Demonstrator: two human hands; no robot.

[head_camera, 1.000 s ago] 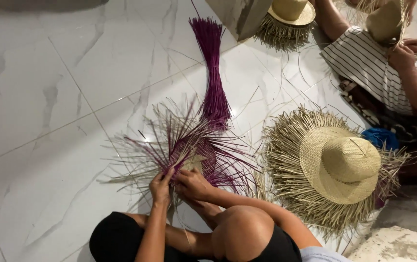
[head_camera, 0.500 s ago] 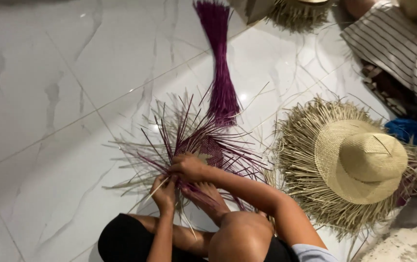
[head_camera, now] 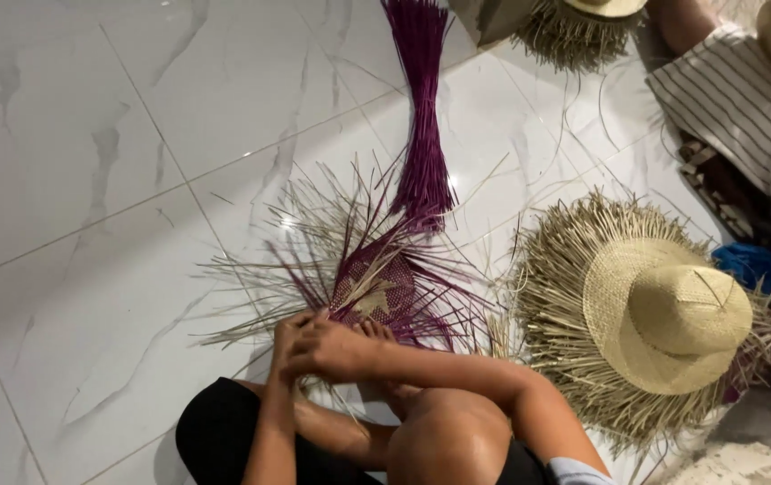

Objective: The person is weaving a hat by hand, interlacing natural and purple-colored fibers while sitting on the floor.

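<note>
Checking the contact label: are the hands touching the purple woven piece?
Touching. The head view shows both hands, left and right, closed over straw strands at the near edge of the woven piece, with no gap visible.

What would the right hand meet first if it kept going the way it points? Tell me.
The right hand points left across the woven purple and straw piece. It would meet the left hand first, which it already seems to touch; beyond lie loose straw ends and the white tile floor.

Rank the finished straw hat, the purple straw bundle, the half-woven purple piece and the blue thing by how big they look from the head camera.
1. Straw hat
2. Half-woven purple piece, loose strands included
3. Purple straw bundle, cut off by the frame
4. Blue thing, partly hidden
</note>
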